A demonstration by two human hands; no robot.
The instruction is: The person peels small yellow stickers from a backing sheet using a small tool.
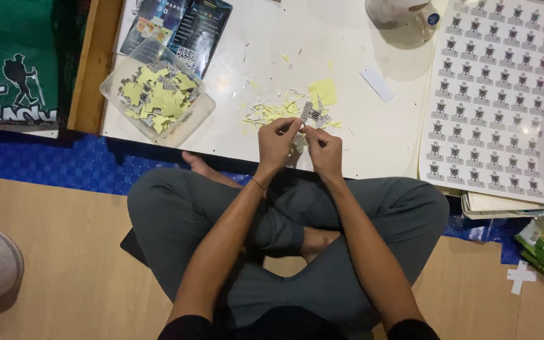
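Yellow backing scraps (271,113) are lying strewn just beyond the hands, near enough to be dropped there without reaching. The left hand (276,142) and right hand (323,149) are meeting over the near edge of the white board (322,56), fingertips pinched shut on one small cut sticker (301,133) between them, probably so both thumbs can work its edge. A clear plastic tub (157,94) is sitting to the left, collecting cut pieces, while the printed sticker sheet (492,94) is waiting on the right.
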